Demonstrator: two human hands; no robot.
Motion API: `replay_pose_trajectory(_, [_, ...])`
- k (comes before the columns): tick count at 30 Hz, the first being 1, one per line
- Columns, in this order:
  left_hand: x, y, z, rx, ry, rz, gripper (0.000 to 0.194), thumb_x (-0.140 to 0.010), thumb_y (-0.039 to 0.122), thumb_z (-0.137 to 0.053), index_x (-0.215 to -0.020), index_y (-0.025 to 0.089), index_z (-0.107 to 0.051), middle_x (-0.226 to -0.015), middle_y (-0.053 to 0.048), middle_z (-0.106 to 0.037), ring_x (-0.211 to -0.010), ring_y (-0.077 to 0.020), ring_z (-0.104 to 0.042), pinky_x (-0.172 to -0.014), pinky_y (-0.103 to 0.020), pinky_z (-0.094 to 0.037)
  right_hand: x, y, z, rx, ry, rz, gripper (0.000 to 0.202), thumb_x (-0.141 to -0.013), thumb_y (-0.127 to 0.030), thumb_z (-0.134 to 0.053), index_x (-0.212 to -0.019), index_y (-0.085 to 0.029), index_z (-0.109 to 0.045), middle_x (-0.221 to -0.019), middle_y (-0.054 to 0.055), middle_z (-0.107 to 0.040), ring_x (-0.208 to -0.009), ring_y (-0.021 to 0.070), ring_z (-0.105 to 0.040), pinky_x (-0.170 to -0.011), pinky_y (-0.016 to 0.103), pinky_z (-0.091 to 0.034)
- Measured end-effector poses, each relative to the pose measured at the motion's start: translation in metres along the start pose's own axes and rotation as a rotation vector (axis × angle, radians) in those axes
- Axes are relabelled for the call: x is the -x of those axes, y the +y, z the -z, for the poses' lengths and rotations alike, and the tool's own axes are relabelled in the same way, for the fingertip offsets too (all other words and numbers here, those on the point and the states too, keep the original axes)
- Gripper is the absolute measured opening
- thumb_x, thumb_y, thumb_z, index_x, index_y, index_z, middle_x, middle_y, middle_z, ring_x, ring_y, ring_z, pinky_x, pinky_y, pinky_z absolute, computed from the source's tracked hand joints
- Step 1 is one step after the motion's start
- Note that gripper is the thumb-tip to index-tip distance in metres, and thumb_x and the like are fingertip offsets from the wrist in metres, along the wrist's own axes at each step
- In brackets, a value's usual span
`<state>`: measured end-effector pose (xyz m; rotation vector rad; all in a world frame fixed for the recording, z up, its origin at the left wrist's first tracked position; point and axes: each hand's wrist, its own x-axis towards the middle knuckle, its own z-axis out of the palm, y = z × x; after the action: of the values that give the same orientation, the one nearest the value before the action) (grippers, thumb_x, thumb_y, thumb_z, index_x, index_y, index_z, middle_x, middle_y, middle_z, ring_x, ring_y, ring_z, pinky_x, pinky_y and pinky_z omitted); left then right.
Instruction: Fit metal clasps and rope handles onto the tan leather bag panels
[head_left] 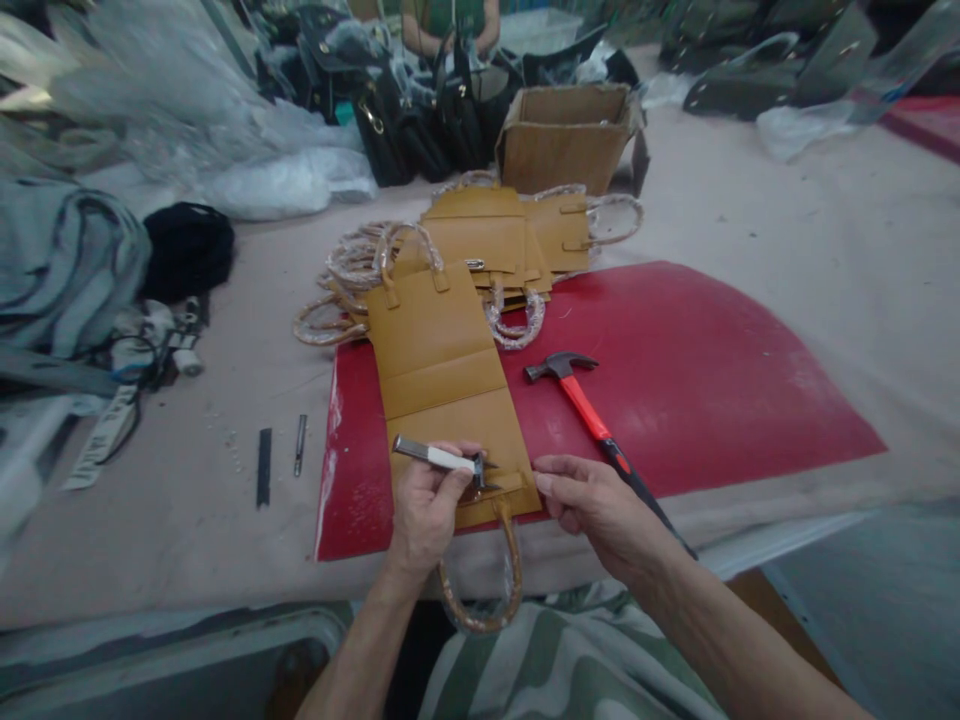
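Observation:
In my left hand [429, 505] is a two-pronged punch [442, 457] with a metal shaft and a white-wrapped middle. Its prongs point right, just above a tan leather bag panel [442, 330], near the tab at its close end. The panel lies flat and lengthwise, with a plastic-wrapped handle [514, 570] hanging over the table's front edge. My right hand [581, 495] pinches the panel's right edge by that tab. A claw hammer [592, 405] with a red and black handle lies just beyond my right hand.
A red board [712, 380] lies under the panel and hammer. Several more tan bag pieces [480, 235] are piled behind. On the left are a black strip [263, 467] and a small metal rod [301, 445]. Farther back stand a cardboard box [566, 140], black bags [405, 130] and another person [450, 25].

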<state>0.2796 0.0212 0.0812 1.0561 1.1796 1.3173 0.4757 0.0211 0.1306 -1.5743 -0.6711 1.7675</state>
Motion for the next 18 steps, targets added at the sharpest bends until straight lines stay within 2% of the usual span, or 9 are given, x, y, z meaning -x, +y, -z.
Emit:
replay_pose_trajectory(3, [0.002,-0.002,0.001,0.071,-0.001,0.011,0.024,-0.085,0.036,-0.074,-0.096,0.018,-0.061,-0.102,-0.007,-0.076,-0.095,-0.0203,-0.075,-0.086,-0.033,-0.061,-0.004,0.001,0.0,0.022,-0.097,-0.018,0.041,-0.062,-0.041,-0.081,-0.088,-0.011,-0.067,-0.054,-0.006,-0.047,-0.047,0.0052,-0.033,-0.045,0.021,-0.02])
replay_pose_trajectory(5, [0.003,-0.003,0.002,0.106,0.002,0.037,0.024,-0.086,0.036,-0.073,-0.096,0.018,-0.06,-0.103,-0.007,-0.075,-0.094,-0.0206,-0.075,-0.082,-0.032,-0.062,-0.006,0.001,-0.003,0.046,-0.167,-0.03,0.039,-0.06,-0.038,-0.08,-0.087,-0.011,-0.07,-0.059,-0.004,-0.054,-0.048,0.0045,-0.033,-0.044,0.021,-0.02])
replay_pose_trajectory(7, [0.004,-0.004,0.003,0.136,0.009,0.05,0.023,-0.087,0.035,-0.072,-0.097,0.019,-0.06,-0.104,-0.007,-0.075,-0.095,-0.0206,-0.075,-0.081,-0.031,-0.062,-0.008,0.0,-0.006,0.04,-0.259,-0.018,0.04,-0.058,-0.035,-0.081,-0.089,-0.013,-0.071,-0.072,0.001,-0.065,-0.053,0.0062,-0.043,-0.048,0.02,-0.032])
replay_pose_trajectory(9, [0.004,-0.004,0.003,0.164,0.019,0.037,0.023,-0.086,0.034,-0.073,-0.097,0.019,-0.06,-0.103,-0.006,-0.075,-0.095,-0.02,-0.075,-0.084,-0.032,-0.061,-0.008,0.0,-0.01,0.028,-0.356,0.017,0.043,-0.057,-0.031,-0.082,-0.095,-0.015,-0.071,-0.086,0.003,-0.071,-0.068,0.0115,-0.058,-0.062,0.024,-0.047])
replay_pose_trajectory(10, [0.004,-0.005,0.003,0.175,0.021,0.027,0.023,-0.086,0.034,-0.073,-0.097,0.018,-0.06,-0.103,-0.006,-0.075,-0.095,-0.0198,-0.075,-0.086,-0.032,-0.06,-0.008,0.001,-0.012,0.031,-0.389,0.031,0.046,-0.058,-0.03,-0.082,-0.1,-0.016,-0.07,-0.091,0.003,-0.072,-0.076,0.0144,-0.062,-0.068,0.026,-0.051])
replay_pose_trajectory(12, [0.003,-0.005,0.003,0.184,0.021,0.016,0.022,-0.086,0.033,-0.073,-0.097,0.018,-0.06,-0.103,-0.006,-0.075,-0.095,-0.0197,-0.075,-0.087,-0.032,-0.06,-0.007,0.002,-0.014,0.05,-0.391,0.035,0.051,-0.06,-0.03,-0.081,-0.108,-0.018,-0.067,-0.097,0.003,-0.073,-0.083,0.0175,-0.065,-0.067,0.027,-0.053])
replay_pose_trajectory(14, [0.002,-0.004,0.002,0.188,0.014,0.007,0.021,-0.087,0.033,-0.072,-0.097,0.018,-0.061,-0.103,-0.006,-0.075,-0.095,-0.0194,-0.075,-0.086,-0.032,-0.06,-0.008,0.006,-0.015,0.057,-0.35,0.033,0.052,-0.062,-0.029,-0.078,-0.112,-0.018,-0.065,-0.1,0.004,-0.073,-0.079,0.0172,-0.066,-0.058,0.025,-0.052])
replay_pose_trajectory(18, [0.003,0.0,0.002,0.19,0.018,0.009,0.019,-0.089,0.031,-0.07,-0.1,0.019,-0.059,-0.105,-0.006,-0.075,-0.095,-0.0194,-0.075,-0.079,-0.03,-0.062,-0.012,0.016,-0.011,-0.016,-0.373,0.129,0.042,-0.064,-0.027,-0.078,-0.103,-0.016,-0.067,-0.093,0.004,-0.073,-0.072,0.0141,-0.064,-0.056,0.023,-0.052])
